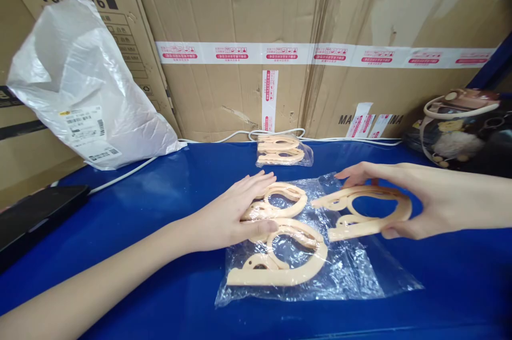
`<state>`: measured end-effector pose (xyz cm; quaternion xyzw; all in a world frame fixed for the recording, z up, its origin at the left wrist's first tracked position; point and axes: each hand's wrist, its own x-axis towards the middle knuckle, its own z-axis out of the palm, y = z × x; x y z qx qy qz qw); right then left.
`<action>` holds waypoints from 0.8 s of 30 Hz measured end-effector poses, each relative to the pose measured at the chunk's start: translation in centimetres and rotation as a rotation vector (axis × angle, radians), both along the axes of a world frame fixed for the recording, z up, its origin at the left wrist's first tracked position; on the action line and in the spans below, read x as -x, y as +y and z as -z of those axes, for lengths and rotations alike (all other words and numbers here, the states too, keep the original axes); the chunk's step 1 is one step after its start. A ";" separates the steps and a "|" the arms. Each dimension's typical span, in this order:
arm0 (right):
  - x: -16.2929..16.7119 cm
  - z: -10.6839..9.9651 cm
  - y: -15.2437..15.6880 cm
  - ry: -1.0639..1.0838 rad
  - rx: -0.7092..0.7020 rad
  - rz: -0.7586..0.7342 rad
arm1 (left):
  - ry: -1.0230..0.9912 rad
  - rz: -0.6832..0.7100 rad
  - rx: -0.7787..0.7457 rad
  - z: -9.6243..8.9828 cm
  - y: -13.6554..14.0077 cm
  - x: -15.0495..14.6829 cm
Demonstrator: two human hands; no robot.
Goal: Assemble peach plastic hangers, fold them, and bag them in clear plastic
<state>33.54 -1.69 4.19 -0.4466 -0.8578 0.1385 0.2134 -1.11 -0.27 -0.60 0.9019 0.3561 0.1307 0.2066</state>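
My left hand (236,212) lies flat with fingers together on two peach plastic hanger-shaped pieces (280,244) that rest on a clear plastic bag (352,270) on the blue table (152,207). My right hand (420,201) holds a third peach piece (364,212) by its right end, lifted slightly above the bag's right side. A small sealed clear bag with more peach pieces (282,151) lies farther back near the cartons.
Taped cardboard cartons (280,25) wall off the back. A crumpled white plastic mailer bag (80,89) leans at the left. A white cable (132,169) runs along the table's back. A dark flat device (32,217) lies at left; a bottle with a strap (460,127) at right.
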 end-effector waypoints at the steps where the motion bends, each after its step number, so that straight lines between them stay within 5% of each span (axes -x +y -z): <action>1: 0.8 0.0 -0.1 -0.066 0.065 -0.078 | 0.019 0.018 -0.010 0.0 0.0 -0.1; 8: 5.9 1.3 -0.6 -0.096 0.088 -0.154 | 0.055 0.058 -0.061 -0.1 -0.2 -0.5; 16: 3.5 1.5 0.7 -0.161 0.129 -0.151 | 0.015 0.042 -0.033 -0.3 -0.3 -0.5; 24: 6.1 2.8 0.5 0.029 0.044 -0.166 | -0.029 0.060 -0.059 -0.5 -0.6 -0.6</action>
